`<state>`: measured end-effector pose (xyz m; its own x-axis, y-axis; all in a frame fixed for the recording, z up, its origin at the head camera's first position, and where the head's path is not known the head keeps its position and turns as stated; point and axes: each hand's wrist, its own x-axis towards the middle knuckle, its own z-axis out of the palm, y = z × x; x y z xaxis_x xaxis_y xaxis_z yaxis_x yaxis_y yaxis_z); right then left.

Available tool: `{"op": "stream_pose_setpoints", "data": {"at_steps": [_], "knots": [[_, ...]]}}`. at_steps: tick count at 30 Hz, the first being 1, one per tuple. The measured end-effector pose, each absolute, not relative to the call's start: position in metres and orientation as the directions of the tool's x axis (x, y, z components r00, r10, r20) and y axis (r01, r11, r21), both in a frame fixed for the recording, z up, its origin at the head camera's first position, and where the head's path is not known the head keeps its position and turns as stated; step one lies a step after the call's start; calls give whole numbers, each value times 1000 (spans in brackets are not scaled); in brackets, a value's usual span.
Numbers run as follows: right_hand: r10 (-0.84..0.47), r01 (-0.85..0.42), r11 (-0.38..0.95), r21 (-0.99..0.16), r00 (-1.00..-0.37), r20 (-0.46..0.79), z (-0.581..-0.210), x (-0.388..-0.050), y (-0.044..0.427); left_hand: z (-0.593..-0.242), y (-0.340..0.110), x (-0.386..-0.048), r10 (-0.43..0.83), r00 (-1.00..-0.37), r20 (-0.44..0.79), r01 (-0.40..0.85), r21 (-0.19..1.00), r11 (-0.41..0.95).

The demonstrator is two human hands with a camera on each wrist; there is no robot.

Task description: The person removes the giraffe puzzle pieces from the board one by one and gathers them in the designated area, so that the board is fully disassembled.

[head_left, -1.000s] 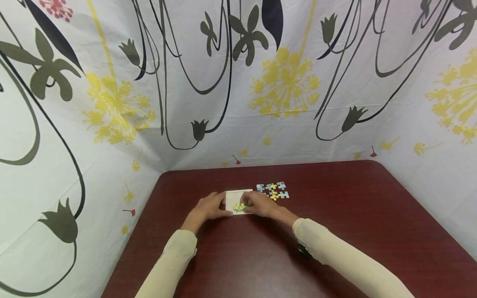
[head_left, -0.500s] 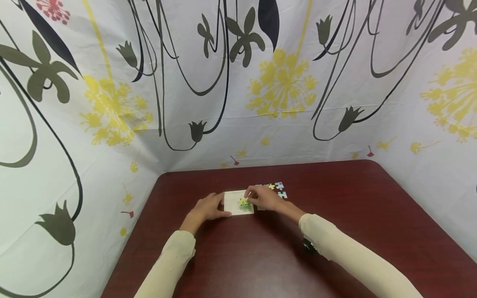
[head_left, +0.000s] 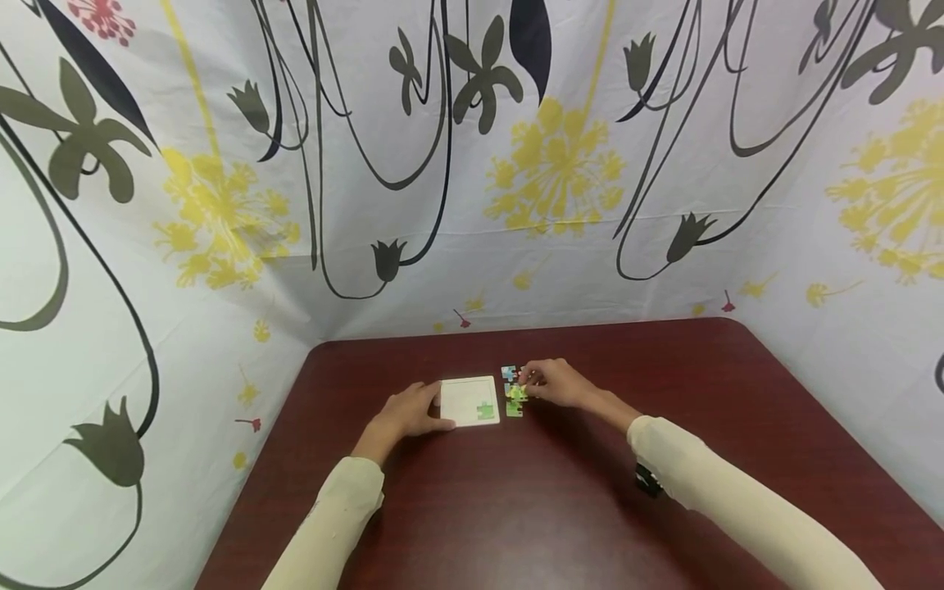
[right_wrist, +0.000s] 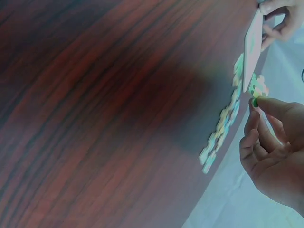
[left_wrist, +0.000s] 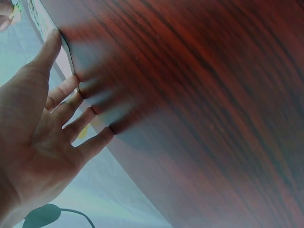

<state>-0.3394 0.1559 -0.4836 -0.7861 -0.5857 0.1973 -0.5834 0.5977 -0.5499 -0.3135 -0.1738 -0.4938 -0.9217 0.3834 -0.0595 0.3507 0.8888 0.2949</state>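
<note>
A white puzzle tray (head_left: pixel 465 401) lies flat on the table, with one green puzzle piece (head_left: pixel 484 410) in its near right corner. My left hand (head_left: pixel 407 411) rests at the tray's left side, thumb by the near corner; in the left wrist view its fingers are fairly straight and spread, tips at the tray's edge and tabletop. Between thumb and index finger, my right hand (head_left: pixel 562 383) pinches a yellow-green puzzle piece (right_wrist: pixel 258 86), raised above the loose puzzle pieces (right_wrist: pixel 223 122) right of the tray. In the head view, that hand hides some of them.
The dark red table (head_left: pixel 516 508) reaches back to a white patterned cloth (head_left: pixel 472 246), which also rises at both sides. Loose pieces, including a blue puzzle piece (head_left: pixel 509 374) and a green-edged puzzle piece (head_left: pixel 514 409), lie close along the tray's right edge.
My right hand has lifted the yellow-green piece off the tray and carried it right, over the loose pieces. The green piece in the tray's corner is now uncovered. My left hand stays at the tray.
</note>
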Motion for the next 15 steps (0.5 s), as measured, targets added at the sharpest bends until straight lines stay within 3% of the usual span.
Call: {"op": "stream_pose_setpoints", "data": {"at_steps": [15], "knots": [[-572, -546, 659, -517, -810, 128, -496, -334, 187, -494, -173, -313, 376, -924, -63, 342, 296, 892]]}}
